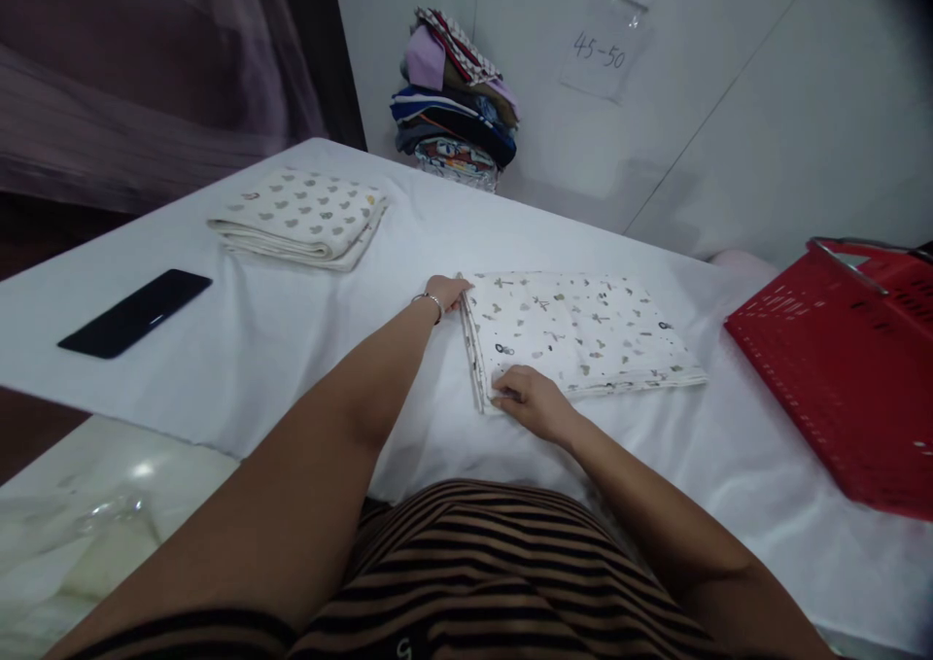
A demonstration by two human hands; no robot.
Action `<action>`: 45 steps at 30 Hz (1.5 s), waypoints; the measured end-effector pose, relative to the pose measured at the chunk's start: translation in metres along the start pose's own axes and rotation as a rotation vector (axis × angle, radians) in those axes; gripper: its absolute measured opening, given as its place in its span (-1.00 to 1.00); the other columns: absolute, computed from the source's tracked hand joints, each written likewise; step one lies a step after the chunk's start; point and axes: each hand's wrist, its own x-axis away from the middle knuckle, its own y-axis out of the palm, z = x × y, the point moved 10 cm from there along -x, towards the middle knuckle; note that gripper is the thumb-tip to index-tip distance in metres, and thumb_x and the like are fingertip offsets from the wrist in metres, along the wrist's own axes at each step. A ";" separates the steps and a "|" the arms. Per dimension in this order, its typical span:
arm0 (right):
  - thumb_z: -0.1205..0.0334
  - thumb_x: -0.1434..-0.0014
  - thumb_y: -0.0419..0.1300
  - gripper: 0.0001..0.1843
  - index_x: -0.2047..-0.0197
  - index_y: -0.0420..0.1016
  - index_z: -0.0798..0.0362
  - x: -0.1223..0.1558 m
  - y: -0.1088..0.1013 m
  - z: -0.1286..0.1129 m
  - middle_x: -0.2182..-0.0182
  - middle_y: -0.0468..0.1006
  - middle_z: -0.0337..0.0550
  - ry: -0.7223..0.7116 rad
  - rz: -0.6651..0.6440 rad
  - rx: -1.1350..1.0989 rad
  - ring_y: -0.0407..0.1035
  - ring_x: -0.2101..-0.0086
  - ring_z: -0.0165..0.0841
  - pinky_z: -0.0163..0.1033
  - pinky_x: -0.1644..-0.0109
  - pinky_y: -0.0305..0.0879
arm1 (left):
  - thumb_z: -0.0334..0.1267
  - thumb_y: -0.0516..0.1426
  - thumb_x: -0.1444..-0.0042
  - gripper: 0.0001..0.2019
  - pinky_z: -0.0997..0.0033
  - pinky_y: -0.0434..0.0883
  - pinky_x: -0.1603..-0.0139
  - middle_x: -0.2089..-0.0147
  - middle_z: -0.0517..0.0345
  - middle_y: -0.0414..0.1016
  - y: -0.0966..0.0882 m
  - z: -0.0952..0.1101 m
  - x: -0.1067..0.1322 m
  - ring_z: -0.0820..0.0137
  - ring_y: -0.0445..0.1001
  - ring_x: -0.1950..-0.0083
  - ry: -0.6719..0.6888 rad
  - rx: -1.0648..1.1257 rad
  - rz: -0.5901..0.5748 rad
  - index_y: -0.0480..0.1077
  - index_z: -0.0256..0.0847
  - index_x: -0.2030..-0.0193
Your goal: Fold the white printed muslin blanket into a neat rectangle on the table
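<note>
In front of me a white cloth [575,330] with small printed figures lies folded in layers on the white-covered table [321,349]. At its far left corner is my left hand [447,292], a bracelet on the wrist, with the fingers closed on the edge. My right hand [535,402] pinches the near left corner, its fingers curled. Farther left rests a second folded cloth [306,213], white with rows of grey-green shapes; neither hand touches it.
A black phone [136,313] lies at the table's left. On the right stands a red plastic basket [846,378] with a metal handle. Folded clothes [456,96] are stacked at the back by the wall. A clear plastic bag [94,534] shows at the lower left.
</note>
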 end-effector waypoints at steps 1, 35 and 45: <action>0.28 -0.09 0.22 -0.92 0.29 0.47 0.06 -0.001 0.001 0.000 0.40 0.42 -0.19 0.001 -0.009 0.020 0.30 0.32 -0.37 -0.30 0.23 0.22 | -0.18 0.20 0.08 -0.77 0.47 0.14 0.62 0.72 0.20 0.17 0.000 0.000 0.000 0.49 0.24 0.63 0.000 0.001 -0.002 0.34 -0.33 0.52; 0.29 -0.27 -0.07 -0.78 0.26 0.38 0.12 0.016 0.001 -0.028 0.32 0.43 -0.03 -0.301 0.153 0.262 0.25 0.26 -0.30 -0.22 0.19 0.23 | -0.21 0.22 0.12 -0.75 0.50 0.16 0.66 0.75 0.21 0.20 -0.001 0.001 0.001 0.48 0.25 0.67 0.019 0.024 0.001 0.28 -0.30 0.61; 0.31 -0.28 -0.08 -0.76 0.26 0.40 0.11 0.021 0.020 -0.028 0.36 0.41 -0.09 -0.379 0.140 0.382 0.19 0.33 -0.31 -0.20 0.28 0.13 | -0.12 0.20 0.00 -0.68 0.51 0.21 0.57 0.63 0.13 0.29 -0.002 0.003 0.008 0.53 0.28 0.57 0.029 -0.033 -0.012 0.33 -0.39 0.53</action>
